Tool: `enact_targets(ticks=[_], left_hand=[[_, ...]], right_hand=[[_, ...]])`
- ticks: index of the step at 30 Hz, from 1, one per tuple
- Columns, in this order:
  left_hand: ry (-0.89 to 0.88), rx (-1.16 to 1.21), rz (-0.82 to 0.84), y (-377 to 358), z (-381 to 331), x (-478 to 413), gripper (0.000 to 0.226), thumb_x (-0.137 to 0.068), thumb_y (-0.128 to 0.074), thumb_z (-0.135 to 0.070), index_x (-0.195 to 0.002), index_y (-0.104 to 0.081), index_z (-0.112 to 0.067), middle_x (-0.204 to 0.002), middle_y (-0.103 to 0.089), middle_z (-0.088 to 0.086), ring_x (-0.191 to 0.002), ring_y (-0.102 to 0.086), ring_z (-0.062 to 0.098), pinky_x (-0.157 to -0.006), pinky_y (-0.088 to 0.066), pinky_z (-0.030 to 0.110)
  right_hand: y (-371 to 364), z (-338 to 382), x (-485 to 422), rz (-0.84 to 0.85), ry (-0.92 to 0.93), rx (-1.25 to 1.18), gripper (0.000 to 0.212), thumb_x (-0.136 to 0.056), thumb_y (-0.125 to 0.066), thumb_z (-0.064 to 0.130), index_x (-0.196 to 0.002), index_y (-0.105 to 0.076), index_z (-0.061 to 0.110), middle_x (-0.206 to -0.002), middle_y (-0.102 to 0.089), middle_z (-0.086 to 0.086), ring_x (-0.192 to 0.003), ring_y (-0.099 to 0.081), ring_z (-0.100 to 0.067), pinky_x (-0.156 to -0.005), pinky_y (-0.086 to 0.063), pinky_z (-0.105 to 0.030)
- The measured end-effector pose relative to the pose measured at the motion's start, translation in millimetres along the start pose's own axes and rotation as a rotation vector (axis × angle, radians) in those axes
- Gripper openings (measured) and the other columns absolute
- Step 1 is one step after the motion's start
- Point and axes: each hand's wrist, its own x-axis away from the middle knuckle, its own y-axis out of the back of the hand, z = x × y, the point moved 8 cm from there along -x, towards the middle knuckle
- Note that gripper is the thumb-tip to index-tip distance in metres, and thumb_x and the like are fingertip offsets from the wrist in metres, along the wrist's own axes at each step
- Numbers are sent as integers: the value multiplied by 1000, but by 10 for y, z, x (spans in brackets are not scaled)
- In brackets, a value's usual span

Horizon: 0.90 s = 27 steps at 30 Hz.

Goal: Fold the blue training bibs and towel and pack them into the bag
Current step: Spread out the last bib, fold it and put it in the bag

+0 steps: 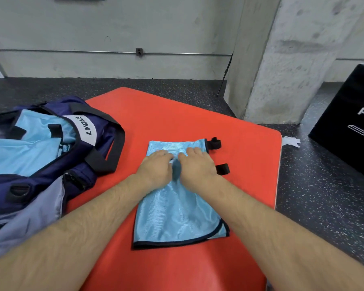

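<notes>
One light-blue mesh training bib (177, 211) with dark trim lies folded into a long panel at the middle of one red-orange padded mat (177, 114). Two hands rest side by side on its far half: the left hand (156, 168) and the right hand (197, 164) both have fingers laid flat and pressing the cloth, gripping nothing, thumbs nearly meeting. Two black straps stick out from the bib's right edge, one (213, 143) at one o'clock and one (222, 169) at three o'clock.

At nine o'clock from the bib, one navy duffel bag (102, 141) sits unzipped, overlapping the mat's left edge, with more light-blue cloth (29, 150) inside; how many pieces I cannot tell.

Bare mat shows on all sides of the bib, widest at twelve o'clock. Past the mat's right edge lies speckled dark floor (324, 196), with one white scrap (291, 141), one black box (349, 127) at two o'clock, and one concrete pillar (282, 59) at one o'clock.
</notes>
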Motion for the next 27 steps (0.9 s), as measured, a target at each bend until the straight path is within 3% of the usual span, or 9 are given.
enact_targets(ticks=[2, 4, 8, 12, 16, 18, 21, 27], left_hand=[[25, 38, 38, -115, -26, 14, 49, -98, -35, -33, -142, -45, -15, -153, -39, 9, -146, -28, 33, -120, -21, 43], [87, 20, 93, -246, 15, 40, 58, -103, -29, -42, -156, -24, -21, -166, -14, 4, -153, -5, 33, -124, -5, 44], [145, -47, 88, -287, 175, 56, 70, -99, -22, -63, -159, -8, -31, -167, 6, -4, -153, 13, 21, -124, 7, 41], [153, -116, 88, -283, 191, 32, 74, -97, -22, -66, -159, -9, -28, -167, 4, 0, -153, 9, 23, -124, 6, 43], [108, -180, 75, -179, 4, 125, 65, -104, -21, -51, -159, -15, -18, -167, -6, 9, -153, 0, 28, -123, 4, 43], [37, -125, 84, -127, -226, 265, 58, -105, -25, -39, -158, -19, -14, -166, -11, 10, -153, -5, 27, -124, -1, 43], [2, -19, 124, -110, -479, 571, 55, -104, -27, -26, -156, -21, -11, -165, -14, 11, -153, -7, 26, -124, -4, 41], [-49, 62, 107, -44, -705, 1052, 52, -104, -32, -25, -154, -29, -12, -165, -16, 11, -153, -8, 25, -124, -6, 41]], right_hand=[[-161, 4, -99, -33, 66, -144, 54, -100, -41, 24, -153, -32, 19, -162, -21, -11, -152, -10, -29, -121, -11, -39], [-340, -101, -191, -13, 34, -186, 56, -104, -32, 32, -158, -20, 23, -167, -6, -7, -154, 4, -26, -124, 1, -40], [-550, -469, -258, 63, -125, -239, 60, -105, -19, 47, -159, -15, 22, -167, -3, 1, -153, 5, -12, -124, 5, -40], [-528, -518, -231, 21, -127, -197, 60, -105, -18, 41, -159, -17, 14, -167, -7, -1, -153, 2, -13, -124, 5, -41], [-388, -237, -31, 7, -14, -38, 59, -105, -17, 35, -158, -16, 9, -167, -7, -8, -154, 3, -23, -124, 7, -43], [-340, -77, 162, 32, 36, -61, 61, -101, -16, 31, -158, -14, 9, -167, -7, -8, -154, 3, -25, -124, 5, -42], [-316, 68, 489, 75, 57, -121, 64, -99, -31, 26, -158, -12, 10, -167, -7, -8, -154, 3, -24, -124, 5, -40], [-171, 90, 1087, 26, 60, -209, 60, -100, -34, 21, -157, -20, 11, -166, -15, -8, -154, -7, -24, -124, -1, -36]])
